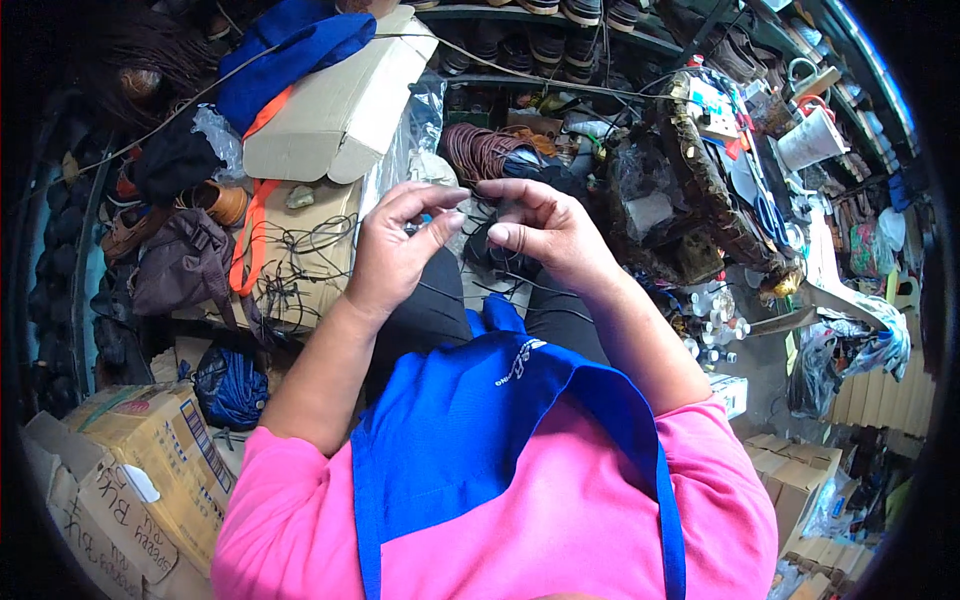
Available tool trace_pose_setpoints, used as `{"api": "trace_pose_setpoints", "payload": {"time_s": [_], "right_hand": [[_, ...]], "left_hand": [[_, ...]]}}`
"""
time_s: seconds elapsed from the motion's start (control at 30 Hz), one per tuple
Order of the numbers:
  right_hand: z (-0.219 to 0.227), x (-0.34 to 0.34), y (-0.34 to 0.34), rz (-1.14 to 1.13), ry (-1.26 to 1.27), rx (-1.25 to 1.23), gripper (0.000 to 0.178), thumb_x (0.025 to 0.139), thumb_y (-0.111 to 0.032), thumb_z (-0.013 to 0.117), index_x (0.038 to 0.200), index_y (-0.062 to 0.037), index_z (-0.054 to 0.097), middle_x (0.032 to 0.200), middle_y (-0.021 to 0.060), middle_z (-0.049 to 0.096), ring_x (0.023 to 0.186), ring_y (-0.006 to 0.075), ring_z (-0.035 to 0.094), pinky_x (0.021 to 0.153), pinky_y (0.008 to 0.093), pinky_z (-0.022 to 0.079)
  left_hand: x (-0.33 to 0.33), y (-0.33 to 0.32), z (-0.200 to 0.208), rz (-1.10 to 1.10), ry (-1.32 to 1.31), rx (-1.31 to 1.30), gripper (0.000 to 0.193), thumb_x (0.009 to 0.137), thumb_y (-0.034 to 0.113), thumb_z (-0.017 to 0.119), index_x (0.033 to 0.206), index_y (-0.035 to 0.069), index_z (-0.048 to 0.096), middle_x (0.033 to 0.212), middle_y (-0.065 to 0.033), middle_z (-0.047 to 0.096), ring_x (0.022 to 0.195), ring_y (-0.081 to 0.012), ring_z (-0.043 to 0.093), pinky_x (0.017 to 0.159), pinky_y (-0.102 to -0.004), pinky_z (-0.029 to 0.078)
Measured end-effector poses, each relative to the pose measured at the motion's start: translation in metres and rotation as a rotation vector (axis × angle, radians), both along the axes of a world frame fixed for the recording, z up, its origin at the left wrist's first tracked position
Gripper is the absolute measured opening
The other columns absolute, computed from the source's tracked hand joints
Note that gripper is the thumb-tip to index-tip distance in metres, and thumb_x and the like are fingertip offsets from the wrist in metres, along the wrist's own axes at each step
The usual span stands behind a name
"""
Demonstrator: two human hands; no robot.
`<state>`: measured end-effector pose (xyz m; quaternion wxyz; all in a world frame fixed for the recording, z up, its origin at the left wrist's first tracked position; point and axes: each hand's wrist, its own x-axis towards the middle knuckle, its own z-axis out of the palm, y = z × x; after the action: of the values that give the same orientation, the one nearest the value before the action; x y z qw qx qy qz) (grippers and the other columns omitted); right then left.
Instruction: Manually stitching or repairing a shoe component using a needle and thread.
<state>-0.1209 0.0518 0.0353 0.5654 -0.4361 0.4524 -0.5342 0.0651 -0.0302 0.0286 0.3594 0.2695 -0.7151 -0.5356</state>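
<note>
In front of my lap my two hands are raised close together, fingertips facing each other. My left hand [392, 245] has its fingers curled toward the thumb. Similarly bent is my right hand [560, 240], its thumb and fingers drawn in near a small dark thing. What either hand holds is too small and dark to make out. Thin dark cords [545, 308] run across my lap below the hands. A tangle of black cords [290, 262] lies to the left on a cardboard sheet [330, 205]. A blue apron [440, 430] covers my front.
A pale folded cardboard piece [320, 110] and an orange strap [246, 245] lie at the left. Coiled brown cord [480, 155] sits ahead. At the right stands a rough-edged workstand [690, 150] with tools. Cardboard boxes [165, 440] fill the lower left; shoes [545, 48] line shelves behind.
</note>
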Motion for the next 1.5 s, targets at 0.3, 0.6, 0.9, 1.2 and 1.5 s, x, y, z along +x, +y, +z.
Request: {"api": "trace_pose_setpoints", "payload": {"time_s": [0.3,0.6,0.9,1.2,1.5], "right_hand": [[0.003,0.004,-0.001,0.063,0.155,0.015,0.052,0.078,-0.008,0.07,0.125,-0.0026,0.048,0.079,-0.0034,0.058,0.072,0.0028,0.052,0.069,0.0183,0.043],[-0.005,0.003,-0.001,0.053,0.169,-0.01,0.051,0.078,-0.015,0.072,0.123,-0.0052,0.051,0.075,-0.0019,0.059,0.066,0.0033,0.049,0.058,0.0188,0.04],[-0.016,0.009,-0.002,-0.195,0.136,-0.076,0.02,0.08,-0.014,0.07,0.095,-0.0015,0.065,0.078,-0.0011,0.063,0.067,0.0034,0.051,0.06,0.0184,0.042],[-0.013,0.01,-0.003,-0.194,0.032,0.006,0.014,0.08,-0.015,0.069,0.085,-0.0027,0.065,0.074,-0.0024,0.06,0.065,0.0026,0.048,0.058,0.0187,0.04],[-0.016,0.008,-0.002,-0.242,-0.045,-0.035,0.017,0.08,-0.015,0.07,0.088,-0.0015,0.065,0.078,-0.0013,0.062,0.07,0.0037,0.051,0.063,0.0194,0.041]], "left_hand": [[-0.003,-0.006,0.024,-0.144,-0.123,-0.235,0.014,0.077,0.005,0.066,0.09,0.004,0.069,0.086,-0.0055,0.06,0.085,-0.0149,0.056,0.078,-0.0265,0.043],[-0.007,-0.003,0.021,-0.136,-0.139,-0.295,0.006,0.076,0.002,0.066,0.083,0.001,0.065,0.083,-0.0054,0.059,0.08,-0.0136,0.056,0.072,-0.0259,0.044],[-0.018,0.007,0.007,0.048,-0.067,-0.277,0.004,0.083,0.002,0.061,0.083,0.0,0.057,0.087,-0.0033,0.052,0.074,-0.0081,0.049,0.066,-0.0211,0.041],[-0.024,0.008,-0.001,-0.029,0.193,0.34,0.005,0.088,0.007,0.056,0.09,0.003,0.057,0.081,-0.0003,0.055,0.07,-0.0067,0.049,0.064,-0.0191,0.041],[-0.019,0.0,0.013,-0.022,0.173,0.299,0.013,0.087,0.009,0.059,0.096,0.001,0.064,0.086,-0.0027,0.062,0.073,-0.0077,0.054,0.068,-0.0196,0.043]]}}
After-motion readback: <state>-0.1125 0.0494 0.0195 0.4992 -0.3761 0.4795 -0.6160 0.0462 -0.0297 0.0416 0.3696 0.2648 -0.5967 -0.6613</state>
